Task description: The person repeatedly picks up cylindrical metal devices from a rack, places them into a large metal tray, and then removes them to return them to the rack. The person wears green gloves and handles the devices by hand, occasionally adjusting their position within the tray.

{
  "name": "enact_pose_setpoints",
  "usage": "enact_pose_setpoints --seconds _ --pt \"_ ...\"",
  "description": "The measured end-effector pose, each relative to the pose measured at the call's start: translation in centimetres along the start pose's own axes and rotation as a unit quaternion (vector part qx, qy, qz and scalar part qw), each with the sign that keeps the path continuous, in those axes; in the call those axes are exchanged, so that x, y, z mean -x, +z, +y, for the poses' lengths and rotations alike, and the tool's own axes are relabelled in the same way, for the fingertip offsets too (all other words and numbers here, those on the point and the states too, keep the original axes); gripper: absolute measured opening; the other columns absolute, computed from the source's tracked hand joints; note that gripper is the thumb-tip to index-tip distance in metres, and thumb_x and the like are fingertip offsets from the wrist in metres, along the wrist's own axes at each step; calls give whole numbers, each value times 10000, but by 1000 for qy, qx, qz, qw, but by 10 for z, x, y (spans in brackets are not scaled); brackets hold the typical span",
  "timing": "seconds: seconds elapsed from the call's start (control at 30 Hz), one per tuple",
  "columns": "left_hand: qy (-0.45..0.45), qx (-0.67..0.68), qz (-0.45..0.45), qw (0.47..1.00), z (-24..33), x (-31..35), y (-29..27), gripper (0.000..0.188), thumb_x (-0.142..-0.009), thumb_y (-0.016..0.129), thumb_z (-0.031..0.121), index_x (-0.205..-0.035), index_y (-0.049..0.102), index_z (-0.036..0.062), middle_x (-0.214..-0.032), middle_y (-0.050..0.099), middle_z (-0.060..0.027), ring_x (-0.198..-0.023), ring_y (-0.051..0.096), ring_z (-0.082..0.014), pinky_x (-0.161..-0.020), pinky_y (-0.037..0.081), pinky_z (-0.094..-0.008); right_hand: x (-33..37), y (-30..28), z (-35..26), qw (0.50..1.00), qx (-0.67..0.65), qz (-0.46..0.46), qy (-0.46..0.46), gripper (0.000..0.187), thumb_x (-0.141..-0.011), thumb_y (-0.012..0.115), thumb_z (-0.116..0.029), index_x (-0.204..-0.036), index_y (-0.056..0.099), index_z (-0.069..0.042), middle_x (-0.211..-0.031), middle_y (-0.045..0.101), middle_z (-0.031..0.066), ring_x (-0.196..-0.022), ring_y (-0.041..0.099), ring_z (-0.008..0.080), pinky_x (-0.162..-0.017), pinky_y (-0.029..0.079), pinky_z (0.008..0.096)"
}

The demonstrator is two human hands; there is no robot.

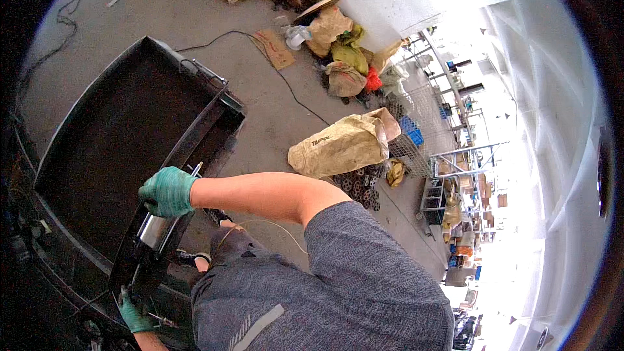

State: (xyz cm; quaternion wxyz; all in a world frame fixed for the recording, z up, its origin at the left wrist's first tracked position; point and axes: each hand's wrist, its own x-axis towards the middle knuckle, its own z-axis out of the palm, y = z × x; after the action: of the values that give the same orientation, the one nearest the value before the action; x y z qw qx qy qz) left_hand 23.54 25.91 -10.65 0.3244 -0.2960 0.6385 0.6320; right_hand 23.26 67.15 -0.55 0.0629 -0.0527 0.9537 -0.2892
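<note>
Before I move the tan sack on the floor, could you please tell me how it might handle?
The tan sack will probably sag, since its surface looks wrinkled. Lying on its side, it seems unlikely to tip. Weight is uncertain: its contents don't show.

Right arm [253, 195] extends, right hand [168, 192] curled, left hand [134, 314] apart.

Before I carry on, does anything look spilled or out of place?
Perhaps: dark round parts lie heaped, uncontained, on the floor beside a tan sack; whether they spilled, I cannot tell. A dark cable also trails loosely there.
</note>
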Motion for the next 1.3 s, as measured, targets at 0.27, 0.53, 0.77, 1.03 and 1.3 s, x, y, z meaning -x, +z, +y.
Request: enact_pose_setpoints --seconds 0.27,0.53,0.77,1.03,1.3 --pt "-11 13 12 1000 -4 -7 -1 471 -984 619 422 -1226 659 20 -1084 721 -123 -883 692 -260 -739 593 -378 -2 2 -10 1000 16 -9 22 272 -814 639 -326 -885 711 -73 -825 704 176 -816 698 400 -728 561 514" --pt "-59 -21 22 998 -13 -19 -10 462 -1013 563 416 -1241 650 24 -1123 712 -127 -909 695 -284 -783 587 -413 1 -4 -12 999 19 -7 38 272 -788 652 -332 -867 711 -78 -779 697 179 -780 698 409 -703 564 515" --pt "-30 49 37 998 -16 -8 -8 430 -1006 580 410 -1286 640 88 -968 687 -53 -741 610 -180 -594 489 -324 -4 7 -5 999 -18 14 32 196 -756 667 -287 -857 694 -121 -806 695 167 -770 690 411 -697 557 521" --pt "133 422 -19 897 -13 19 31 140 -997 583 251 -899 565 152 -680 459 29 -580 410 -126 -493 337 -288 23 -13 10 991 -100 -1 -88 381 -824 704 -156 -1189 640 -66 -1102 640 178 -1052 633 395 -873 536 481" --pt "124 381 -178 899 79 113 304 189 -1003 603 316 -1109 626 161 -832 614 4 -699 578 -125 -633 526 -287 112 -70 25 980 -163 100 -55 365 -825 769 -104 -1161 638 -48 -1123 650 167 -957 638 329 -803 538 397"
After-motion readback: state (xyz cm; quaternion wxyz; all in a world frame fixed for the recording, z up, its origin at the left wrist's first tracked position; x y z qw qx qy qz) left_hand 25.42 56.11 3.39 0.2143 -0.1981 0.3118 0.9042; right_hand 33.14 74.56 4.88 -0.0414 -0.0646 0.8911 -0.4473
